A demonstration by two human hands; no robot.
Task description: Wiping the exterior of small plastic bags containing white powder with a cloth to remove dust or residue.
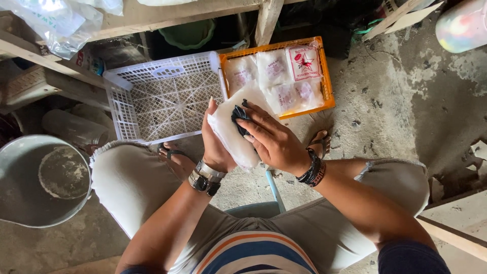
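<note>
Striped shirt (pixel 253 253) and pale trousers (pixel 137 182) fill the bottom of our view as we sit low, knees spread, so both arms can work in the gap between them. Our left hand (pixel 215 144) cups a clear plastic bag of white powder (pixel 234 137) from beneath, fingers curled round its far edge and thumb side tucked under, propping it up like a small board. Our right hand (pixel 271 139) lies flat across the bag's face, fingers bent and pinching a dark cloth (pixel 239 114) against the plastic, pressed right onto the surface as for wiping. So both hands are closed on something: the left on the bag, the right on the cloth.

Just beyond the hands, on the concrete floor (pixel 395 101), sits an orange tray (pixel 327 76) with similar filled bags (pixel 284 76) lying flat in rows, close enough for an easy reach. Touching its left side is a white lattice basket (pixel 162 96), nothing showing in it. Off to our left stands a metal bucket (pixel 40 177), well apart from the hands. Sandalled feet (pixel 175 157) rest under the bag.
</note>
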